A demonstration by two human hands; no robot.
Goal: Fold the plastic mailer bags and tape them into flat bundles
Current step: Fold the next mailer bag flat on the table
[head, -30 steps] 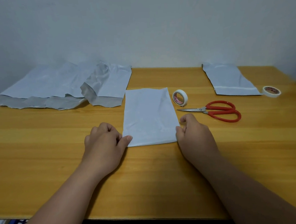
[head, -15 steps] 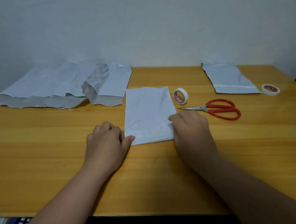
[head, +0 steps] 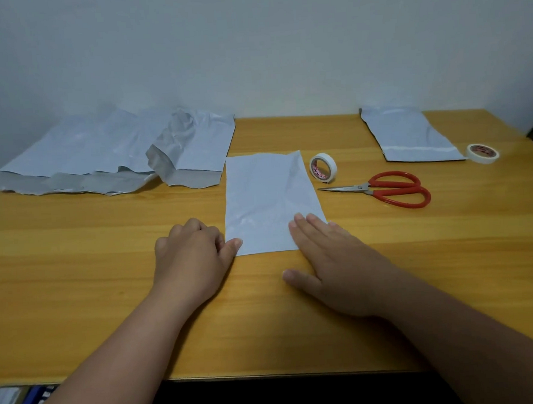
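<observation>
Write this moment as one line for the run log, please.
phase: flattening | left hand: pinches near corner of folded white plastic mailer bag | right hand: flat, pressing its near right edge

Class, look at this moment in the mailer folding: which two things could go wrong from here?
1. The right hand lies flat on only the near right corner of the folded white plastic mailer bag, and the left hand pins only the near left corner, so the far end may spring open.
2. The upright white tape roll beside the bag could roll if bumped.

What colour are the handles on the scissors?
Red, on the scissors, clearest in the head view.
</observation>
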